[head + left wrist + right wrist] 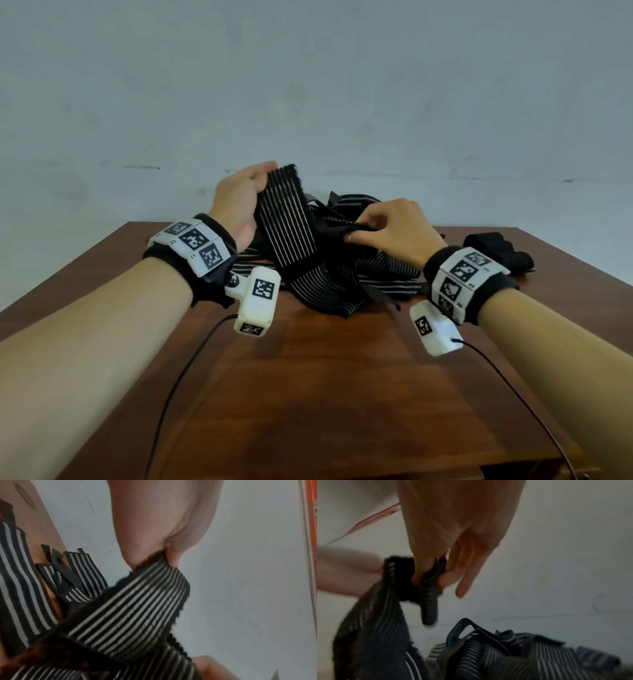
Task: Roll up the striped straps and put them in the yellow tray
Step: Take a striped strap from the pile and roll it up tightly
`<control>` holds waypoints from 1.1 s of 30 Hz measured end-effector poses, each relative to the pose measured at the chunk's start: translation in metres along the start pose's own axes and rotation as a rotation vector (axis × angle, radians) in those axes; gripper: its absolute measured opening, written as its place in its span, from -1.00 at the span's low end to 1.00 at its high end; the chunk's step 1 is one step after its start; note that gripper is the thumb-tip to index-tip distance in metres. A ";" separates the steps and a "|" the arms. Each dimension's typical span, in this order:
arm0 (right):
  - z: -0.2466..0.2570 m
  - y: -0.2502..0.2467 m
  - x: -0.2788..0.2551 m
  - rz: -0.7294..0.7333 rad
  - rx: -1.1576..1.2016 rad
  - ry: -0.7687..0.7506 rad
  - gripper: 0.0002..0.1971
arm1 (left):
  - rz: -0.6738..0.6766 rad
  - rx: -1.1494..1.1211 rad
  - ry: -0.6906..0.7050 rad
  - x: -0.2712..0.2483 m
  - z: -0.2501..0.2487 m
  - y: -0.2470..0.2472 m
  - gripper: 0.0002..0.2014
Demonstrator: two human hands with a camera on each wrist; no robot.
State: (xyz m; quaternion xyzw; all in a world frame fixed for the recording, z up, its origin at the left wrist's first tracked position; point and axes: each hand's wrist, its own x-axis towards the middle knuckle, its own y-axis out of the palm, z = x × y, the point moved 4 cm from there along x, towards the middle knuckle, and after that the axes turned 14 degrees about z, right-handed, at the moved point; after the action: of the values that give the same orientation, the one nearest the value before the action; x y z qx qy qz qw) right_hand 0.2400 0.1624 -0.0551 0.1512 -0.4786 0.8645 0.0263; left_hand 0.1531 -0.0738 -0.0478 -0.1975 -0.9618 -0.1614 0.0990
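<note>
Two hands up over the table (pixel 308 394): left hand (pixel 236 202) pinches strap (pixel 287 226) by its end, right hand (pixel 390 226) pinches a bunched fold; limp, light, stretchy webbing, best gripped at an end; tray unseen.

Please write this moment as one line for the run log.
phase: separating strap from pile | left hand: holds striped strap end, raised | right hand: pinches bunched strap part | pile: on table | yellow tray: unseen
</note>
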 end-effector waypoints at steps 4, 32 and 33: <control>-0.009 0.007 -0.003 0.273 0.615 0.104 -0.77 | -0.051 0.052 -0.019 -0.004 -0.001 -0.004 -0.70; 0.000 -0.008 0.001 -0.306 0.840 0.153 -0.81 | 0.302 0.497 -0.079 -0.021 0.015 0.043 -0.62; 0.001 -0.013 0.001 -0.382 0.791 0.131 -0.80 | 0.280 0.431 -0.079 -0.019 0.014 0.040 -0.62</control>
State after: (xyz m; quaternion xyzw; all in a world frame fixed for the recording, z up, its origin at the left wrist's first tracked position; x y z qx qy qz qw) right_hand 0.2413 0.1681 -0.0436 0.1803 -0.0715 0.9685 0.1561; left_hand 0.1852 -0.0408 -0.0546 -0.3092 -0.9404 0.0704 0.1226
